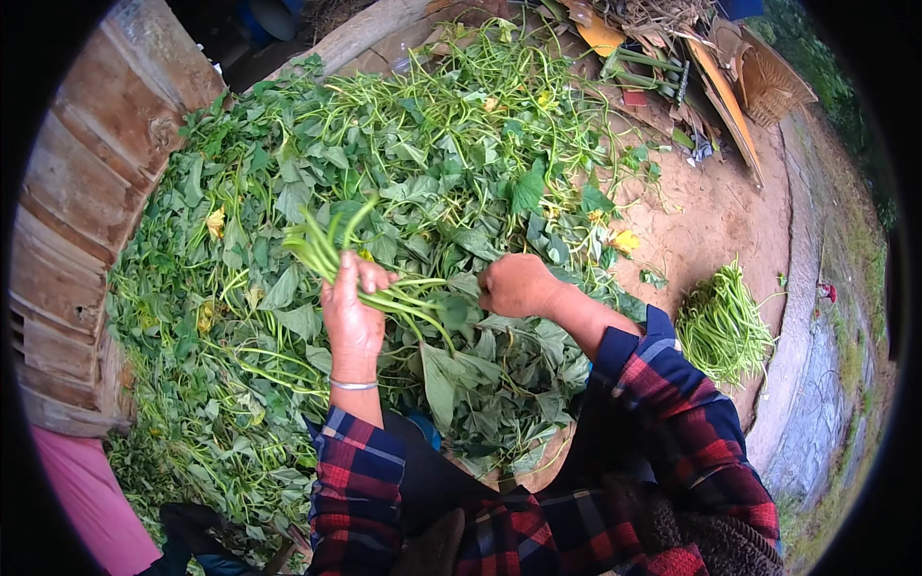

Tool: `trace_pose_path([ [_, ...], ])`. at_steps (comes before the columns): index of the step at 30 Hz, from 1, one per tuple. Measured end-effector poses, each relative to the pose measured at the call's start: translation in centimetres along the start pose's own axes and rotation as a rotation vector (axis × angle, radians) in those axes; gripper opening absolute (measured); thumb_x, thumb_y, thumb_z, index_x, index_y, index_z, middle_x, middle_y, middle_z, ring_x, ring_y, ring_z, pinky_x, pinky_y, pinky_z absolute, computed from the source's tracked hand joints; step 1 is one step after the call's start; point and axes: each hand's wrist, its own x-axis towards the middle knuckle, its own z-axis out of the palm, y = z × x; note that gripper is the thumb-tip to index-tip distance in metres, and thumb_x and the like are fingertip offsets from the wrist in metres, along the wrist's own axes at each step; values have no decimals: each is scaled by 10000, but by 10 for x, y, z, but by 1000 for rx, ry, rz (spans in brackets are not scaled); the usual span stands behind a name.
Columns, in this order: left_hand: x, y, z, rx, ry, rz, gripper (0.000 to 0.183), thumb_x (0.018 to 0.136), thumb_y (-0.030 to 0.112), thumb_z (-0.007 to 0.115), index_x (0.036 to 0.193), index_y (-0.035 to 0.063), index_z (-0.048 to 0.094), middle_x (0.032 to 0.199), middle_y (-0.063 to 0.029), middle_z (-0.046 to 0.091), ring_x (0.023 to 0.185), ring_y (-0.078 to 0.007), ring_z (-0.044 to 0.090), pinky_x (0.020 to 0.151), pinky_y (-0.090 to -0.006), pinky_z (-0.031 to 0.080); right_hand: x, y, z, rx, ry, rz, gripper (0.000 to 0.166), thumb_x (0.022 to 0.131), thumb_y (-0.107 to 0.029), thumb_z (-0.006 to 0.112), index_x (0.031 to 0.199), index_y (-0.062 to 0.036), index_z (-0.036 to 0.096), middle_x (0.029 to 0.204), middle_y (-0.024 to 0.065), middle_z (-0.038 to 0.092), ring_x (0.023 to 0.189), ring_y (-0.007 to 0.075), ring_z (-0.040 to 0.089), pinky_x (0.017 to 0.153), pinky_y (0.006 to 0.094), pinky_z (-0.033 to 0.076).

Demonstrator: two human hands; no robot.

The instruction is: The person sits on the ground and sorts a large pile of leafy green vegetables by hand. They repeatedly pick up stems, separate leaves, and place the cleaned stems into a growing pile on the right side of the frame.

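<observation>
My left hand (354,306) grips a bunch of green leaf stalks (317,248). Their lower ends fan out to the right, some with broad leaves (439,378) hanging from them. Just right of those stalks, my right hand (520,285) is curled into a fist, its fingertips hidden; whether anything is pinched in it does not show. Both hands are above a wide heap of leafy green vines (418,151), apparently sweet potato vines, with a few yellowed leaves (625,241) among them. A neat pile of stripped stalks (724,327) lies on the ground to the right.
A wooden plank wall (94,194) borders the heap on the left. Scrap wood (727,108) and a woven basket (774,83) are at the upper right. Pink cloth (86,489), apparently another person's clothing, shows at lower left. A concrete edge (799,302) runs along the right.
</observation>
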Motion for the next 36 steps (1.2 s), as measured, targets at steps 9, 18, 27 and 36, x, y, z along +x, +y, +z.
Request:
trace_pose_path([
  [9,8,13,-19,-228,63,66,204,959,293,463,889,101,473,626,12,376,668,-140,415,740,-357,423,5,23,10,1009,157,-139,130,772,-120,683,878,-50,657,724,11,621,643,74,544,633,238,463],
  [18,5,4,-12,-257,33,-2,213,951,309,475,883,109,451,642,12,376,671,-142,410,754,-368,424,9,-24,38,888,423,-505,242,868,-35,548,1098,-51,617,1041,85,634,953,173,598,853,289,467],
  [27,1,-5,0,-227,10,-63,207,973,310,420,895,121,451,623,32,352,633,-118,373,753,-348,408,18,-27,58,788,368,-485,197,848,-127,583,1025,-56,634,940,130,636,863,290,618,782,345,495],
  [36,-1,-8,-1,-235,42,-87,235,964,319,447,831,125,441,624,34,323,608,-108,355,706,-334,407,16,-23,54,599,338,-528,166,845,-118,585,985,-41,625,918,130,601,859,307,604,766,367,493],
])
